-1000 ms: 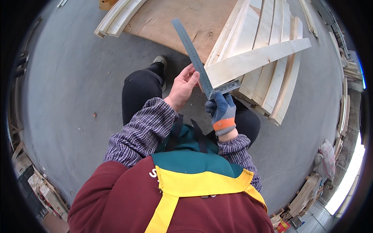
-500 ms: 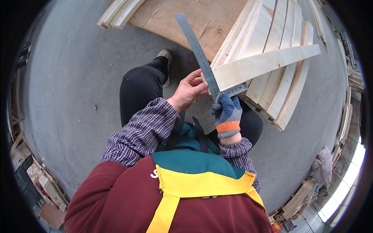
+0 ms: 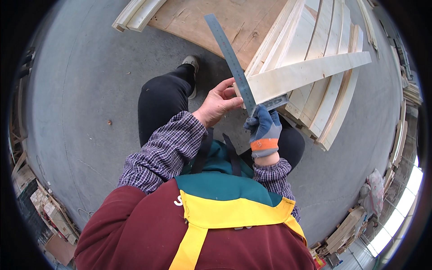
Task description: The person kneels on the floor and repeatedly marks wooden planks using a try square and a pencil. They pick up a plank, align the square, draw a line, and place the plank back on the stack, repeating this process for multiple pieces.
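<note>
A try square point(image 3: 230, 58) with a long grey steel blade lies across the end of a pale wooden board point(image 3: 306, 77). Its thick metal stock point(image 3: 275, 102) sits along the board's near edge. My bare left hand point(image 3: 218, 103) pinches the board's end beside the blade, with the thumb at the blade's edge. In a blue and grey glove with an orange cuff, my right hand point(image 3: 264, 123) grips the square at its corner. The gloved fingertips are partly hidden.
Several long pale boards point(image 3: 315, 96) lie stacked beneath the held one. A brown wooden panel point(image 3: 216, 22) stretches out ahead, with more strips point(image 3: 139, 15) at its far left. Wood scraps point(image 3: 51, 209) and a plastic bag point(image 3: 374, 191) lie toward the sides on the grey floor point(image 3: 99, 90).
Very little differs. The try square and my right hand have shifted slightly to the right, and my left thumb has moved slightly along the blade.
</note>
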`<action>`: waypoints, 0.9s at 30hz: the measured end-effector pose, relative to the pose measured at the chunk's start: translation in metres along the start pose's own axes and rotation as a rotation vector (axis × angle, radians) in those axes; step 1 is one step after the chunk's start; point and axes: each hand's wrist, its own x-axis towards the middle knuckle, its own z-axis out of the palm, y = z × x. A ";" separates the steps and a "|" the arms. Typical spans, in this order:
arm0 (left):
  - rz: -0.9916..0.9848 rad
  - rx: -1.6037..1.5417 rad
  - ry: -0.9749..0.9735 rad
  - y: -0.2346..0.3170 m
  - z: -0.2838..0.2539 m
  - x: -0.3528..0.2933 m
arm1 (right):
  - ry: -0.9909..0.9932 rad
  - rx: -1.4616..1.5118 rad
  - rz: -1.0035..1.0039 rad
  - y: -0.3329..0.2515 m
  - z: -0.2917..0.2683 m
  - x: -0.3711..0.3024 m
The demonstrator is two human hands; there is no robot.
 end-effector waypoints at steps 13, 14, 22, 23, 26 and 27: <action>-0.008 -0.005 0.013 -0.002 -0.003 0.003 | -0.014 0.008 0.032 0.001 -0.005 0.004; -0.015 0.001 0.023 -0.002 -0.003 0.003 | -0.009 0.014 0.034 0.000 -0.005 0.004; -0.012 0.017 0.010 -0.002 -0.004 0.003 | 0.020 -0.015 0.003 0.000 0.000 0.001; -0.004 0.018 0.003 -0.001 -0.003 0.002 | 0.028 -0.019 0.004 0.000 0.000 0.001; 0.010 0.000 0.004 0.001 -0.001 0.000 | 0.019 -0.015 0.003 0.000 0.000 0.001; 0.008 -0.019 0.019 0.002 0.000 0.000 | 0.017 -0.019 0.002 0.000 0.000 0.001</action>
